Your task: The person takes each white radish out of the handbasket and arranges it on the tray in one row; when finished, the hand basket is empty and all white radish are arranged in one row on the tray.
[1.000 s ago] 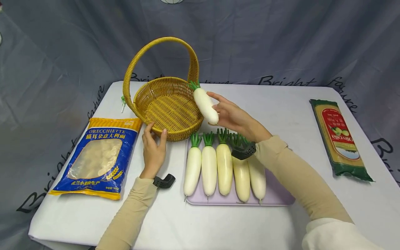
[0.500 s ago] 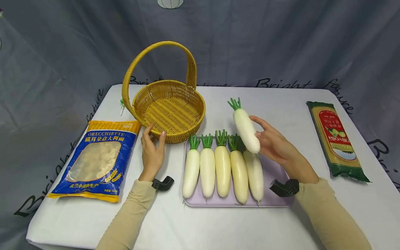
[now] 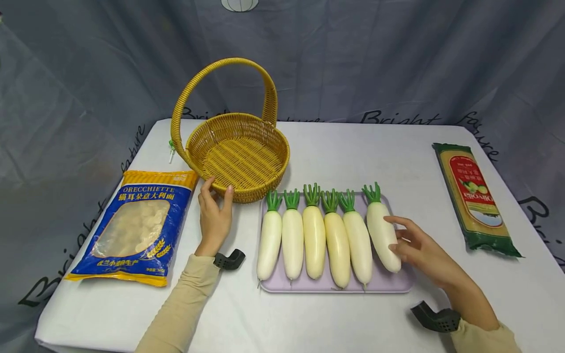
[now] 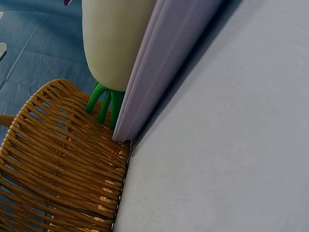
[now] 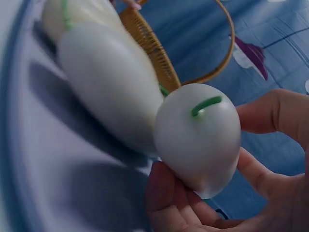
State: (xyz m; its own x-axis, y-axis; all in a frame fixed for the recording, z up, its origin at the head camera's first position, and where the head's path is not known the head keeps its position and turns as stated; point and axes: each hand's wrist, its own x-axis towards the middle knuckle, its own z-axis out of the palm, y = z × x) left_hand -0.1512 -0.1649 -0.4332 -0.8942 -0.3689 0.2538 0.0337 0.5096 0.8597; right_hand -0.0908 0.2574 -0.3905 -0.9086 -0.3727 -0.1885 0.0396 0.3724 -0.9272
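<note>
At the right end of the lilac tray (image 3: 331,290), my right hand (image 3: 419,250) holds a white radish (image 3: 383,235) with a green top. In the right wrist view, my thumb and fingers pinch the radish (image 5: 198,140) from its sides. It leans slightly beside a row of several other white radishes (image 3: 315,242) on the tray. My left hand (image 3: 215,218) rests its fingertips against the near side of a wicker basket (image 3: 260,189) with a tall handle. The left wrist view shows the wicker basket (image 4: 63,159) but not the left hand.
A blue and yellow bag of orecchiette (image 3: 132,225) lies at the left. Behind it is a small green-and-white item (image 3: 171,151). A green and red pasta packet (image 3: 476,198) lies at the far right. A grey cloth (image 3: 335,59) hangs behind the white table (image 3: 282,323).
My right hand has carried the radish from beside the basket rightward and down to the tray's right end. My left hand has stayed at the basket.
</note>
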